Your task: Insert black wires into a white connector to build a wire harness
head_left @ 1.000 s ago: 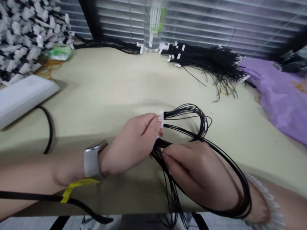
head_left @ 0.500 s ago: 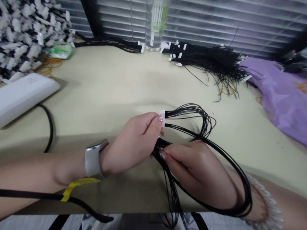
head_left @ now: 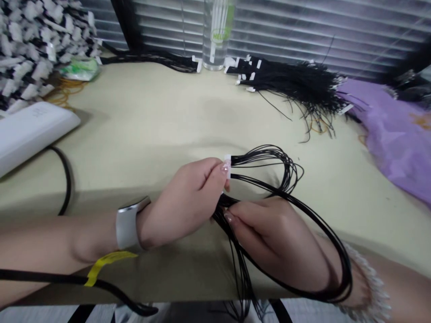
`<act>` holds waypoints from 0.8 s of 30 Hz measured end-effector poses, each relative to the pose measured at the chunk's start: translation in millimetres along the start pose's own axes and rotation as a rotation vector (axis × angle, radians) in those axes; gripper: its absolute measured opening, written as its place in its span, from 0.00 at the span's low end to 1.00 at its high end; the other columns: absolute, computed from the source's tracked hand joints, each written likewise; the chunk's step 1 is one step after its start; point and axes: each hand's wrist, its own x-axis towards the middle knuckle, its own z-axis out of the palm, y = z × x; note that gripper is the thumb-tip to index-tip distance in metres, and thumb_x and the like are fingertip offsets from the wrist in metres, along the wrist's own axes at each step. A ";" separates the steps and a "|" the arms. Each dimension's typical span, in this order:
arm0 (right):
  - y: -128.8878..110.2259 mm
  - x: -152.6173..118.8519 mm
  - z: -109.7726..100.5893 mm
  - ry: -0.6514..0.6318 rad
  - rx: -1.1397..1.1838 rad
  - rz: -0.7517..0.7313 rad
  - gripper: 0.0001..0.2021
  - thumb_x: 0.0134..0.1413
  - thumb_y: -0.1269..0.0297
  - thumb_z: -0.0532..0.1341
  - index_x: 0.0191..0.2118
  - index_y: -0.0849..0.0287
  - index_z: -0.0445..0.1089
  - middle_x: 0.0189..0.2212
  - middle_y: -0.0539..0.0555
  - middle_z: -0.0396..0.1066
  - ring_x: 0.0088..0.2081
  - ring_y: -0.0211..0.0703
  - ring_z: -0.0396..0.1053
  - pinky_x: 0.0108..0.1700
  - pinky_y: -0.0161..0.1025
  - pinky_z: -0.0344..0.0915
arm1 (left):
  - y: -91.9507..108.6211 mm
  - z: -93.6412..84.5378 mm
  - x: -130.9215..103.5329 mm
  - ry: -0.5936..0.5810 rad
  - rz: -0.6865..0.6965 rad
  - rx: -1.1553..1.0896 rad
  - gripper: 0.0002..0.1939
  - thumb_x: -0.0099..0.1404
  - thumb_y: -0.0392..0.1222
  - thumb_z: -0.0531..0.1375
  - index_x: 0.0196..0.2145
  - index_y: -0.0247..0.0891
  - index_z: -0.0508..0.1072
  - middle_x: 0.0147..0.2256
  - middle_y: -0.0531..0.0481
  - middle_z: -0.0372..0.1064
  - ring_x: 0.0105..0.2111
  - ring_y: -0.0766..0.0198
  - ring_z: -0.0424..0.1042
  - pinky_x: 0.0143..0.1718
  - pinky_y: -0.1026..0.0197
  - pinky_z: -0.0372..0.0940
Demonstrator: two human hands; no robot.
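My left hand [head_left: 188,202] pinches a white connector [head_left: 228,166] between thumb and fingers. From that connector, thin black wires [head_left: 286,168] loop out to the right and curve back toward my hands. My right hand [head_left: 276,242] is closed on the bunched wires just below my left fingertips. A wider loop of the same wires passes over my right wrist, beside a beaded bracelet [head_left: 373,287]. Loose wire ends hang past the table's front edge. My palms hide part of the bundle.
A heap of white-ended cables [head_left: 30,49] fills the back left, by a white box-shaped device [head_left: 37,130]. Along the back stand a clear bottle [head_left: 215,40] and black wire bundles [head_left: 286,80]. A purple bag [head_left: 390,130] lies right. A thick black cable [head_left: 114,294] with a yellow tag crosses front left.
Both hands keep the same hold on the wires. The view has shifted very slightly; nothing else visibly differs.
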 end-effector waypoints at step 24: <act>6.4 -7.6 -6.2 0.101 -0.314 -0.187 0.08 0.52 0.76 0.50 0.25 0.59 0.57 0.19 0.48 0.56 0.20 0.34 0.52 0.25 0.37 0.45 | 1.2 -2.0 0.6 -0.069 -0.107 -0.068 0.18 0.68 0.47 0.46 0.24 0.37 0.60 0.16 0.59 0.55 0.13 0.74 0.57 0.15 0.71 0.54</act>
